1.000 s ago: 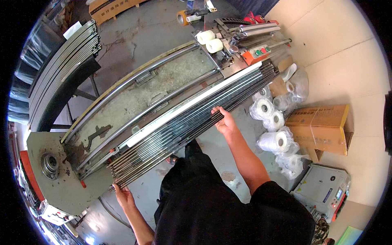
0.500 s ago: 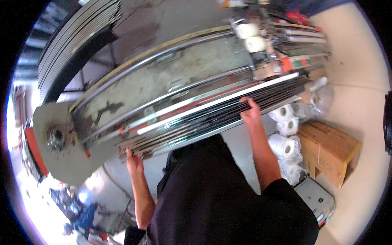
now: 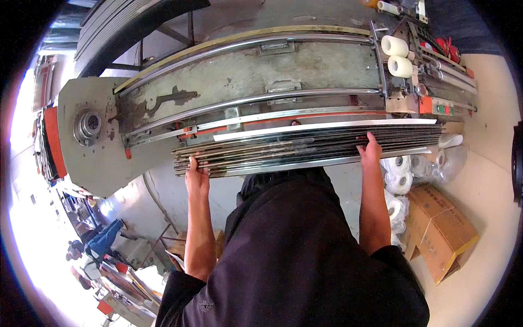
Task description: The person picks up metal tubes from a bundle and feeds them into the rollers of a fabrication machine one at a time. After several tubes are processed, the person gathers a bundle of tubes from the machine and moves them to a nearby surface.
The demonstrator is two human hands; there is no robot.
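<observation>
A bundle of long, thin dark strips [image 3: 321,143] lies crosswise in front of my body, brownish at the left and black toward the right. A white bar [image 3: 327,128] runs along its far side and a silvery edge along its near side. My left hand [image 3: 197,174] grips the bundle near its left end, thumb on top. Farther right, my right hand [image 3: 370,150] has its thumb and a finger closed over the near strips. The undersides are hidden, so I cannot tell whether anything else bears the bundle.
Just beyond is a long machine with a worn grey bed [image 3: 234,71], metal rails and a round hub [image 3: 89,126] at left. White rollers [image 3: 400,66] and an orange control box [image 3: 436,106] sit at right. Wrapped rolls [image 3: 399,182] and a cardboard box [image 3: 442,229] stand lower right.
The view has levelled from a tilt and become sharper. Both hands keep about the same places on the strips, and the bundle stays alongside the machine.
</observation>
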